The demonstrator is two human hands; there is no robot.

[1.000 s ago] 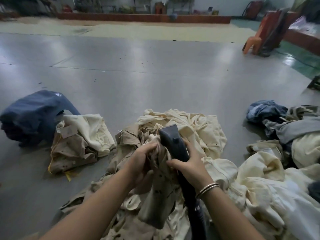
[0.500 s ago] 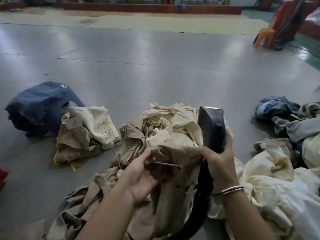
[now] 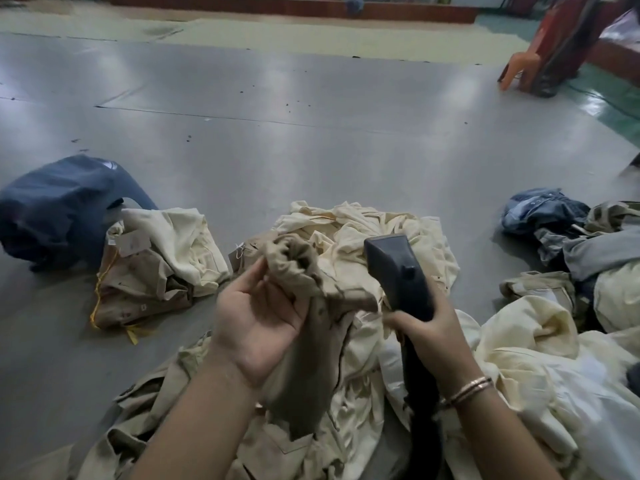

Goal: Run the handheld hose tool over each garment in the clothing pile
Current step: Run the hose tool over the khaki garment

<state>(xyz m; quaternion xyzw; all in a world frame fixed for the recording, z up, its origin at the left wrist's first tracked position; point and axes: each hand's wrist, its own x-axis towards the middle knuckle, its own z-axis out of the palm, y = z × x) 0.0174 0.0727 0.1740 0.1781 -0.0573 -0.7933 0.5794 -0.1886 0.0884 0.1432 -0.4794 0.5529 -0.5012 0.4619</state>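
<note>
The hose tool (image 3: 398, 271) stands nearly upright in my right hand (image 3: 424, 327), whose fingers wrap its dark handle just below the wedge-shaped head, with the hose dropping from the handle down past my bangled wrist toward the near edge of the floor (image 3: 311, 126). I keep the head raised clear of the cloth, I judge, so that my other hand can ready a fresh part of the garment before the next pass. My left hand (image 3: 259, 317) is turned palm up, and its fingers pinch a bunched fold of the tan garment (image 3: 301, 271), lifting it off the clothing pile (image 3: 363, 230) just beside the tool's head, so the fabric is held up toward the nozzle and not left flat in the heap. The rest of that garment hangs down between my forearms onto more cream and khaki pieces at the near edge. To the left on the floor lie a folded cream and tan stack (image 3: 156, 265) and a dark blue bundle (image 3: 59, 209), touching each other; set apart like that, they may be finished pieces, though I cannot confirm it. Toward the right edge sits a further heap with denim (image 3: 540, 216) on top, likely waiting.
</note>
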